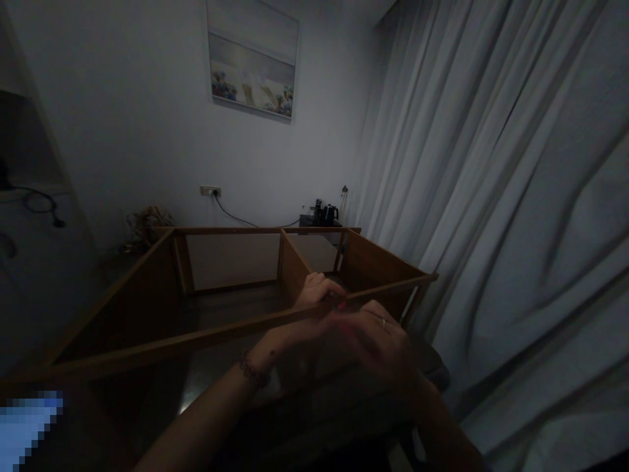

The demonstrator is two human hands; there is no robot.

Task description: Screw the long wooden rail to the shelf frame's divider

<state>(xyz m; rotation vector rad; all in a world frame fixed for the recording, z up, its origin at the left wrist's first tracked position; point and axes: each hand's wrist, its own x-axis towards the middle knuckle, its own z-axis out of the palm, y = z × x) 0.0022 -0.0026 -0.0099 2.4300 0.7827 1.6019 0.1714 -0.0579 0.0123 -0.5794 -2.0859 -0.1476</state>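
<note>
A wooden frame (196,332) with an open top, divided into compartments, stands in front of me. My left hand (314,308) wraps over its near rail, with the fingers on the far side. Close to its right, my right hand (381,337) is closed and partly smeared by motion; a ring shows on one finger. Between the two hands, at the rail, a small red thing (342,305) shows. Its kind is too dark and blurred to make out, and the right fingers hide most of what they hold.
Long pale curtains (491,196) hang along the right side. Behind the frame, a black kettle (330,213) stands on a small dark table by the wall. A cord runs from a wall socket (210,191). Dried plants (150,223) are at the back left.
</note>
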